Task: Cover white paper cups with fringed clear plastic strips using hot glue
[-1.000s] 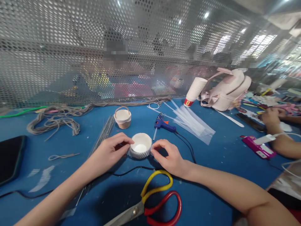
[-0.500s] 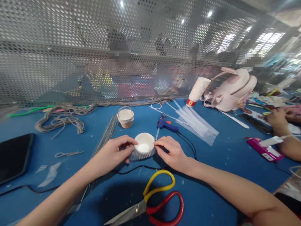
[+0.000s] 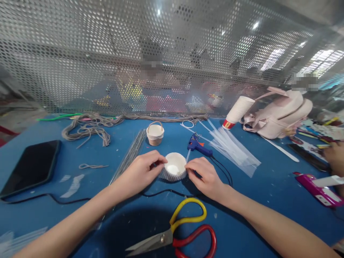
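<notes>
Both hands hold one small white cup (image 3: 174, 167) on the blue table (image 3: 258, 200). My left hand (image 3: 142, 172) pinches its left side, and my right hand (image 3: 205, 177) pinches its right side. I see gray strips stuck around the cup's wall. Just in front of me lie scissors (image 3: 182, 233) with a yellow and a red handle. Behind the cup sits a blue glue gun (image 3: 199, 146) and a tiny basket (image 3: 155, 133). Thin gray sticks (image 3: 130, 156) lie to the left, near a black phone (image 3: 32, 166).
</notes>
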`<state>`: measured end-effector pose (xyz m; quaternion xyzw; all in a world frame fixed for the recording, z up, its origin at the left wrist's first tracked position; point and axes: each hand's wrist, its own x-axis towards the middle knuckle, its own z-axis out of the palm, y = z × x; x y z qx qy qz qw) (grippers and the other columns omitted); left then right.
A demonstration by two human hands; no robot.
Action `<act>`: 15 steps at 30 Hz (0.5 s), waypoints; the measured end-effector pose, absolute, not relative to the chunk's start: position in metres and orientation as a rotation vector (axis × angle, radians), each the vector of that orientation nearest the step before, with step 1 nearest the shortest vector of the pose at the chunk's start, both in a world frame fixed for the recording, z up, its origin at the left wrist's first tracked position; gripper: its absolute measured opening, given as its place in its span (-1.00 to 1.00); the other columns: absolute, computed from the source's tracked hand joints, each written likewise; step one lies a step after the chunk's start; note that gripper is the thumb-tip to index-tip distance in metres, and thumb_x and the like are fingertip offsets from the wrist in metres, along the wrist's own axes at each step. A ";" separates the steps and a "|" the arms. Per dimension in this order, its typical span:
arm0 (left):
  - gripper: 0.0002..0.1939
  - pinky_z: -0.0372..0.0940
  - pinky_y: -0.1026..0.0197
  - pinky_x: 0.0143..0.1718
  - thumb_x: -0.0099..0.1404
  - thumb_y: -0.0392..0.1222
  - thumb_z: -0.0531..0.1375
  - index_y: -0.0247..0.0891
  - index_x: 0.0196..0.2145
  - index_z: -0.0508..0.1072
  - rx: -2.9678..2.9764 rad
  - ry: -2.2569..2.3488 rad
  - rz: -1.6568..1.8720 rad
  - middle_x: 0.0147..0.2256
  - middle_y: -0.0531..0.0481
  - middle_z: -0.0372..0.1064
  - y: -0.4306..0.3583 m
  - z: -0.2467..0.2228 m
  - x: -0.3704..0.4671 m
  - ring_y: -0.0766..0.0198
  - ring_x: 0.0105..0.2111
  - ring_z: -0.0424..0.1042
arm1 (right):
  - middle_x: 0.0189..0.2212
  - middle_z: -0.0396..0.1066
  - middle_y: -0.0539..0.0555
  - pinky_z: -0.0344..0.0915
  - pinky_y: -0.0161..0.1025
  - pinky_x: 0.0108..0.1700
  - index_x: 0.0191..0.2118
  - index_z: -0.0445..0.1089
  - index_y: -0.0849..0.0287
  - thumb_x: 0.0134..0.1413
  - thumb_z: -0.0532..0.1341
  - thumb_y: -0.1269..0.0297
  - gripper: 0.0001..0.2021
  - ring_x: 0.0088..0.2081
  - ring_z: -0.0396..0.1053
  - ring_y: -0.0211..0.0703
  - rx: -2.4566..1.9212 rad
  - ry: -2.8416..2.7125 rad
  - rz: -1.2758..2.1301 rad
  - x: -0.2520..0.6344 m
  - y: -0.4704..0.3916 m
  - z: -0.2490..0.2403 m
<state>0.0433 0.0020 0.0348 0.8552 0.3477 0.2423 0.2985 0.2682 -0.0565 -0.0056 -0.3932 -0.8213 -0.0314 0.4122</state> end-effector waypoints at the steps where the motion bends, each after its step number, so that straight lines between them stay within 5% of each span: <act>1: -0.81 0.26 0.26 -0.29 0.26 -0.24 0.04 -0.23 -0.34 0.45 2.299 0.896 0.673 -0.36 -0.01 0.40 0.002 0.034 0.044 0.28 -0.36 0.37 | -0.42 0.44 0.10 0.24 -0.20 -0.32 -0.25 0.32 0.21 0.15 0.08 0.52 -0.87 -0.37 0.37 -0.18 -0.991 -2.070 -0.076 0.268 -0.056 -0.006; 15: -0.76 0.30 0.29 -0.31 0.28 -0.34 -0.01 -0.30 -0.23 0.44 2.614 0.706 0.747 -0.31 -0.04 0.31 -0.002 0.032 0.039 0.34 -0.38 0.36 | -0.39 0.45 0.11 0.21 -0.20 -0.30 -0.26 0.33 0.23 0.15 0.08 0.48 -0.89 -0.37 0.36 -0.18 -1.046 -2.144 -0.070 0.269 -0.057 0.003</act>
